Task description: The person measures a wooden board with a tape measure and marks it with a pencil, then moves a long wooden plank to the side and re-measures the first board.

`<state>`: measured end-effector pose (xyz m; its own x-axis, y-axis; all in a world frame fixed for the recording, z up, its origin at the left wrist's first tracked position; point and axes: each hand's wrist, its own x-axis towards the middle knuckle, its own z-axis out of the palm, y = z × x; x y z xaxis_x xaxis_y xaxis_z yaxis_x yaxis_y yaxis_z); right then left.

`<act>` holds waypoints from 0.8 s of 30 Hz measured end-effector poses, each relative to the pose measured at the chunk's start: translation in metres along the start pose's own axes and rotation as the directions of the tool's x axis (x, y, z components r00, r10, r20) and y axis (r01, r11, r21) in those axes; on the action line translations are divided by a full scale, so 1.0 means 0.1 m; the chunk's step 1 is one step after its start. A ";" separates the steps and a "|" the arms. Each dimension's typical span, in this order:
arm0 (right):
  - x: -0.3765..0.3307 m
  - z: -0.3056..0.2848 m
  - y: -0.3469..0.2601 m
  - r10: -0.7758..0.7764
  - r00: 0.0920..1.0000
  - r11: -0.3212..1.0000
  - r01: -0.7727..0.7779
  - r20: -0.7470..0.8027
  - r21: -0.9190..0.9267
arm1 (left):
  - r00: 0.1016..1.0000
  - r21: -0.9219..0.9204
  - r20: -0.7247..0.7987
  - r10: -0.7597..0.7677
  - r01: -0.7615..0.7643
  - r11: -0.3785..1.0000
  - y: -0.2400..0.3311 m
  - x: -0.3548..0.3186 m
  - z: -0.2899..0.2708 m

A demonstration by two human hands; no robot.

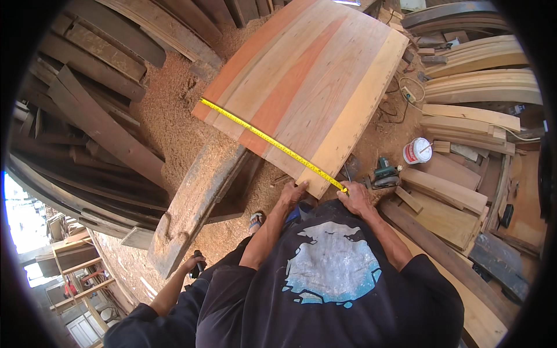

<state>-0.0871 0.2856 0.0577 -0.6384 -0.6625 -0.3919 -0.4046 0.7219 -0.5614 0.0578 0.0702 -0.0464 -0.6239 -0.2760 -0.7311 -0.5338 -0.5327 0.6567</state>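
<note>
A wide wooden panel [316, 98] of reddish and pale strips lies ahead of me. A yellow tape measure [270, 139] is drawn out across its near end, from the left edge to the right corner. My right hand [355, 199] is closed on the tape's near end beside that corner; the case is not plainly visible. My left hand [292, 194] grips the panel's near edge, a little left of the right hand, with its fingertips partly hidden. At lower left, another person's hand [193, 265] holds a small dark object [199, 262] whose kind I cannot make out.
A thick, sawdust-covered plank [194, 197] lies left of the panel. Curved boards [104, 122] are stacked at far left, more timber [481, 87] at right. A green power tool [384, 172], a white bucket [417, 151] and a cord [406, 95] lie to the right.
</note>
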 end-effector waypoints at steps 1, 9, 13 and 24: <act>0.01 -0.01 -0.01 -0.010 1.000 1.000 0.010 -0.006 0.003 | 1.000 0.000 -0.001 0.000 0.000 1.000 0.00 0.00 -0.01; 0.02 -0.02 -0.01 0.011 1.000 1.000 -0.011 0.009 -0.018 | 1.000 -0.005 0.029 0.007 -0.006 1.000 0.00 0.01 -0.01; 0.03 -0.03 -0.02 0.000 1.000 1.000 0.000 0.026 -0.004 | 0.999 0.031 0.026 0.035 -0.036 0.999 -0.01 0.05 -0.04; 0.03 -0.11 -0.11 0.023 1.000 1.000 -0.023 0.010 0.016 | 0.999 0.002 0.016 0.031 -0.031 1.000 -0.01 0.01 -0.01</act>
<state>-0.0920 0.2783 0.0710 -0.6407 -0.6477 -0.4123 -0.3789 0.7338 -0.5639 0.0587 0.0696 -0.0481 -0.6491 -0.2801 -0.7072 -0.5151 -0.5223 0.6797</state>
